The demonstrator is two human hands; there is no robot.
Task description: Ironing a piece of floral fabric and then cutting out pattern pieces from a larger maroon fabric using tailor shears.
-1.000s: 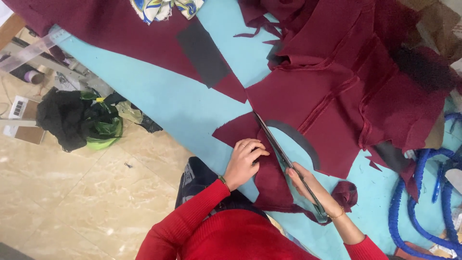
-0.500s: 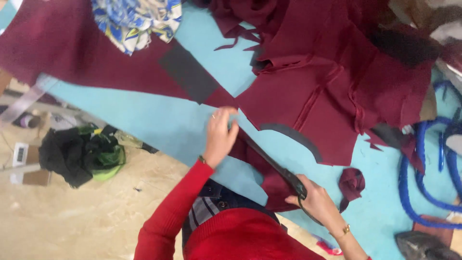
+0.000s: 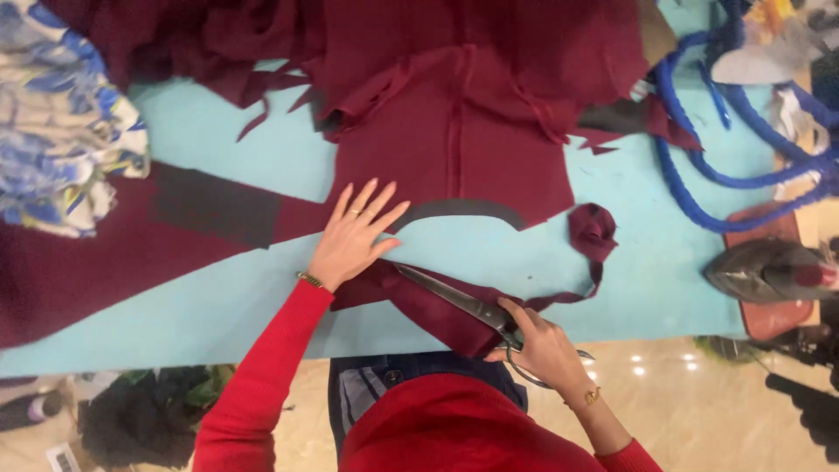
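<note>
Maroon fabric lies on the light-blue counter at the 6 o'clock edge of the view, a narrow strip of it running from under the left hand toward the person's waist. Scissors, long-bladed and metal, lie across this strip with the tips pointing to 10 o'clock. Right hand, at 5 o'clock from the strip, has its fingers closed through and around the scissor handles; whether the blades are parted cannot be told. Left hand, at 10 o'clock from the scissors, rests flat with fingers spread wide, the palm pressing the fabric where the strip begins. Both arms wear red sleeves, with a bracelet at each wrist.

At 12 o'clock from the hands a larger maroon piece covers the counter, its lower edge showing a dark curved cut-out. A thin maroon offcut ends in a small rolled scrap at 2 o'clock from the right hand. A dark rectangular patch lies at 9 o'clock from the left hand on more maroon cloth. Blue-and-white printed cloth sits at the far 10 o'clock corner. Blue cord loops at 2 o'clock, and a clothes iron rests at 3 o'clock on a reddish pad.
</note>
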